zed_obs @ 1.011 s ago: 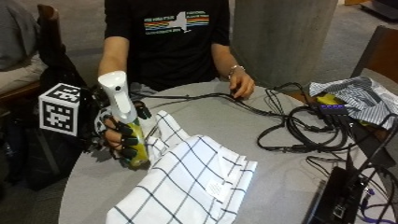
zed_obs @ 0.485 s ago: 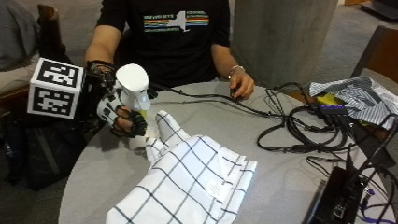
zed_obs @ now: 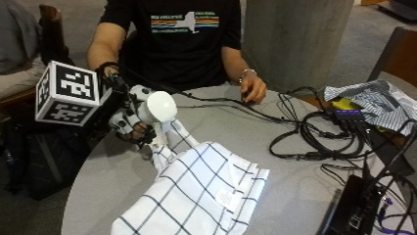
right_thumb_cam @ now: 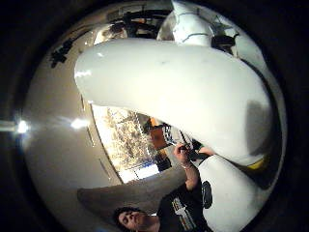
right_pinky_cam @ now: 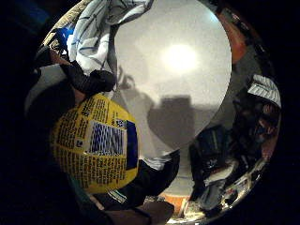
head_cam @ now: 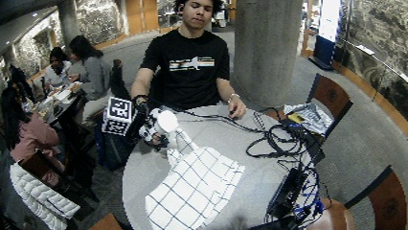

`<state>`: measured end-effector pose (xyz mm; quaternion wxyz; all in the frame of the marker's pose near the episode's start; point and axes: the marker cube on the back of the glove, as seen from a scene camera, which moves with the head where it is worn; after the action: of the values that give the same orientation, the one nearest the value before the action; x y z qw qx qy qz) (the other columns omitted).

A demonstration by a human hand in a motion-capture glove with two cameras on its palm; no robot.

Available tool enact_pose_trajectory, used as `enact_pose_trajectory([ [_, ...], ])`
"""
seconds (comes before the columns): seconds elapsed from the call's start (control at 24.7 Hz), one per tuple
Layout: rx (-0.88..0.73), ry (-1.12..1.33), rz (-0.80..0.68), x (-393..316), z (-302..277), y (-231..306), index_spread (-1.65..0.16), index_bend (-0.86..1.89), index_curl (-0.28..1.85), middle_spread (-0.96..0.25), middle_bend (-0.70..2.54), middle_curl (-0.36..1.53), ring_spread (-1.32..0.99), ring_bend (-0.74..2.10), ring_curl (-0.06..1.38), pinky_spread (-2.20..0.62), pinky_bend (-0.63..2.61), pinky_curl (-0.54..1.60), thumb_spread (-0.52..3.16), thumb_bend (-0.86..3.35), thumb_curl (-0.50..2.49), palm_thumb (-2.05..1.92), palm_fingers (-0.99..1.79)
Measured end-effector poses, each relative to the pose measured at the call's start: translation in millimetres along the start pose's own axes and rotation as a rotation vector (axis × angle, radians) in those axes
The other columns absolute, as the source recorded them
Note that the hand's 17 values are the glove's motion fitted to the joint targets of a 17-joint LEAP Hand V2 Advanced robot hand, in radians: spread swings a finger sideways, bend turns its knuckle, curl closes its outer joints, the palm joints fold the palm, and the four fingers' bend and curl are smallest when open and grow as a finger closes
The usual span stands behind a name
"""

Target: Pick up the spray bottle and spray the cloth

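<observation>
Since half a second ago we have tipped the white-headed yellow plastic spray bottle (zed_obs: 156, 108) further, its long axis now near level, head toward the white blue-checked cloth (zed_obs: 196, 191) on the right. Our black-gloved right hand (zed_obs: 130, 125) grips it above the table's left edge.

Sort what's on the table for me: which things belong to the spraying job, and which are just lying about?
In the job:
bottle, held off the table in the gloved hand
checked cloth, spread on the table

Lying about:
cables
striped cloth at the far edge
bare hand, resting on the table
</observation>
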<state>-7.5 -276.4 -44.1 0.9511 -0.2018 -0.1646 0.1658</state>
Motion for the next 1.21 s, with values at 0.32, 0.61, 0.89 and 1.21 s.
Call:
enact_pose_trajectory([
  [0.32, -0.044, 0.021, 0.063, 2.5, 4.2, -0.3, -0.15, 0.16, 0.4, -0.03, 0.31, 0.46, -0.01, 0.39, 0.37, 0.13, 0.35, 0.34, 0.67, -0.03, 0.59, 0.94, 1.14],
  [0.61, 0.032, 0.001, -0.022, -3.9, 7.4, 9.6, -0.15, 0.15, 0.4, -0.03, 0.31, 0.47, 0.0, 0.4, 0.38, 0.13, 0.35, 0.35, 0.71, -0.03, 0.59, 0.92, 1.14],
  [0.89, 0.29, -0.209, -0.457, -68.9, 32.1, 56.9, -0.14, 0.16, 0.41, -0.03, 0.31, 0.47, 0.0, 0.4, 0.38, 0.13, 0.34, 0.35, 0.71, -0.03, 0.6, 0.93, 1.14],
  [1.21, 0.165, -0.479, -0.89, -127.9, 140.3, 83.7, -0.15, 0.17, 0.43, -0.04, 0.29, 0.47, -0.01, 0.35, 0.37, 0.12, 0.3, 0.35, 0.71, -0.03, 0.6, 0.94, 1.09],
])
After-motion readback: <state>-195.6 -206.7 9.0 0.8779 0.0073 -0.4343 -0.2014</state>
